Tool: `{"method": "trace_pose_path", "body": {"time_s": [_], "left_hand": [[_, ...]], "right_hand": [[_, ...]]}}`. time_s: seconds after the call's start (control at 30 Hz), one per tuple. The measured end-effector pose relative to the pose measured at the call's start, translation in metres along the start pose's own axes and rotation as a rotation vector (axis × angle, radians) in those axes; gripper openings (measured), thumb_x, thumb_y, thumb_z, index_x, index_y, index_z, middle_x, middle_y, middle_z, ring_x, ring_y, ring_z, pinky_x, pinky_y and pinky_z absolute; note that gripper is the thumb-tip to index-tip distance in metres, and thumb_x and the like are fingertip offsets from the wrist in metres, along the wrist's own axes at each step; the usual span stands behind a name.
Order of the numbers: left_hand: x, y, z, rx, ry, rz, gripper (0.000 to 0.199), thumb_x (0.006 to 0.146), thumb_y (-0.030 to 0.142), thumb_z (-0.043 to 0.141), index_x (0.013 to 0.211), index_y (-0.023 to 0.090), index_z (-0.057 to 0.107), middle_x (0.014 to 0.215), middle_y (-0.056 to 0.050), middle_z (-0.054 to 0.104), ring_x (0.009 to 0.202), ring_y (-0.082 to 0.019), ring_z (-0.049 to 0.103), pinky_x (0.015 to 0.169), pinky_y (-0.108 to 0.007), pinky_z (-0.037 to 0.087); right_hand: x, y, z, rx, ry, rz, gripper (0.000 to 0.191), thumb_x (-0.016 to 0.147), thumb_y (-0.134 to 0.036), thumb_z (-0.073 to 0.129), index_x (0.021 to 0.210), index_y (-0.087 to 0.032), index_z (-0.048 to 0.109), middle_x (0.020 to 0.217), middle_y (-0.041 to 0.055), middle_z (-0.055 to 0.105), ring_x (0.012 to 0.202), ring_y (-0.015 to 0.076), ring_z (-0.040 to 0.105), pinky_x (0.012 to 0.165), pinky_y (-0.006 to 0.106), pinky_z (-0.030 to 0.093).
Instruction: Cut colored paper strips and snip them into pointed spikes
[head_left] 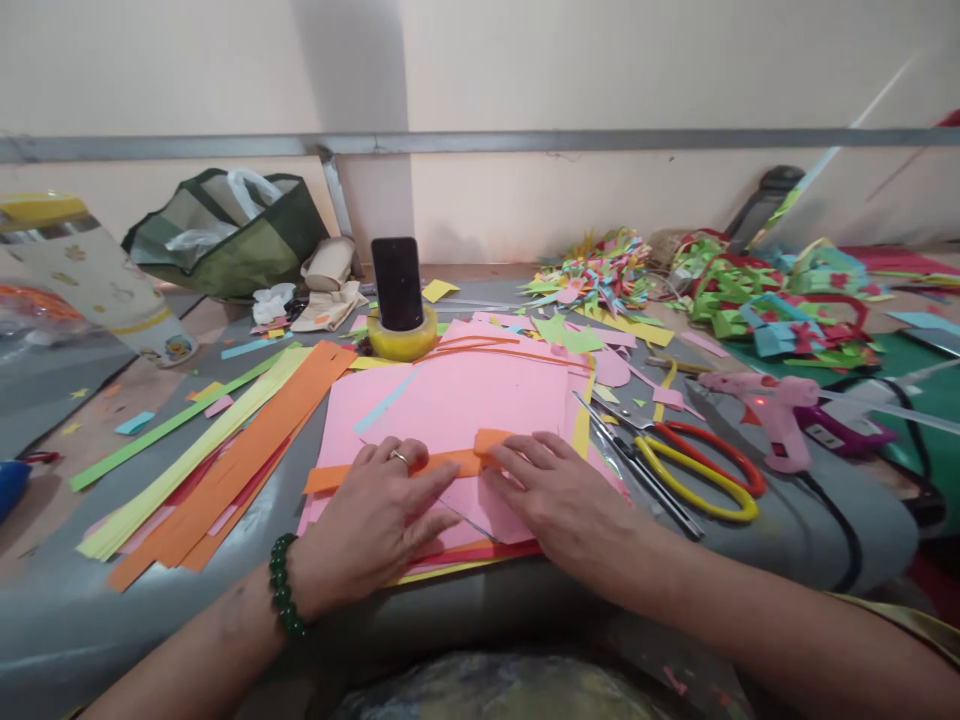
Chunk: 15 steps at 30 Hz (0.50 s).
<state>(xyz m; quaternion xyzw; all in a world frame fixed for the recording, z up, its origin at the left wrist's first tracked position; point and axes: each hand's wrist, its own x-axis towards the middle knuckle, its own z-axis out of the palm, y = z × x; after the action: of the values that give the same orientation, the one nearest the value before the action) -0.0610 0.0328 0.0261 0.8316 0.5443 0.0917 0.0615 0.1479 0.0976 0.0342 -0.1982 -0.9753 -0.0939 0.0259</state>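
Note:
An orange paper strip (321, 480) lies crosswise on a stack of pink paper sheets (480, 390), its right end folded over on itself. My left hand (382, 505), with a ring and a green bead bracelet, holds the strip down, index finger along it and thumb lower on the pink sheet. At the folded end, my right hand (536, 490) grips the strip, fingers bent over the fold; its thumb is hidden. To the right lie scissors (694, 470) with red and yellow handles and a metal-and-black tool like a paper cutter (645, 470).
Left are orange strips (247, 450) and yellow-green strips (202, 440). A phone (397, 283) leans in a yellow tape roll (403, 342). Right lies a pink glue gun (784, 415) with a cord. Paper scraps (592, 275), a green bag (247, 240) and a tumbler (97, 280) stand farther back.

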Motion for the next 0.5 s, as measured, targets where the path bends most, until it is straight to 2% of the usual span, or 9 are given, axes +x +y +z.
{"method": "trace_pose_path", "body": {"time_s": [0.13, 0.27, 0.37, 0.5], "left_hand": [[0.000, -0.003, 0.002, 0.065, 0.013, -0.007, 0.037, 0.092, 0.037, 0.038, 0.126, 0.029, 0.050, 0.113, -0.010, 0.052, 0.099, -0.026, 0.046, 0.085, -0.044, 0.037], [0.001, 0.000, 0.004, 0.118, 0.015, 0.000, 0.041, 0.091, 0.039, 0.039, 0.130, 0.029, 0.047, 0.110, -0.010, 0.054, 0.097, -0.027, 0.047, 0.087, -0.046, 0.036], [0.000, 0.001, 0.003, 0.137, -0.003, 0.009, 0.041, 0.092, 0.040, 0.039, 0.130, 0.029, 0.048, 0.107, -0.009, 0.055, 0.095, -0.027, 0.047, 0.087, -0.046, 0.036], [0.000, 0.001, 0.002, 0.179, -0.027, 0.018, 0.044, 0.092, 0.044, 0.037, 0.133, 0.030, 0.045, 0.108, -0.010, 0.055, 0.094, -0.027, 0.047, 0.088, -0.048, 0.035]], "right_hand": [[-0.008, 0.000, -0.006, -0.144, 0.164, 0.006, 0.029, 0.081, -0.008, 0.045, 0.105, -0.010, 0.062, 0.129, 0.0192, 0.053, 0.126, 0.0309, 0.038, 0.100, 0.054, 0.029], [-0.014, 0.002, -0.004, -0.124, 0.180, -0.011, 0.037, 0.080, -0.008, 0.046, 0.115, -0.014, 0.057, 0.137, 0.0157, 0.047, 0.131, 0.0290, 0.033, 0.102, 0.053, 0.027], [-0.013, 0.003, 0.001, -0.082, 0.113, -0.023, 0.035, 0.081, -0.009, 0.047, 0.115, -0.012, 0.056, 0.124, 0.0154, 0.057, 0.119, 0.0292, 0.044, 0.097, 0.050, 0.033], [-0.006, 0.004, 0.003, 0.031, -0.062, -0.020, 0.038, 0.082, -0.013, 0.052, 0.120, -0.012, 0.053, 0.103, 0.0122, 0.063, 0.094, 0.0266, 0.054, 0.080, 0.043, 0.043]]}}
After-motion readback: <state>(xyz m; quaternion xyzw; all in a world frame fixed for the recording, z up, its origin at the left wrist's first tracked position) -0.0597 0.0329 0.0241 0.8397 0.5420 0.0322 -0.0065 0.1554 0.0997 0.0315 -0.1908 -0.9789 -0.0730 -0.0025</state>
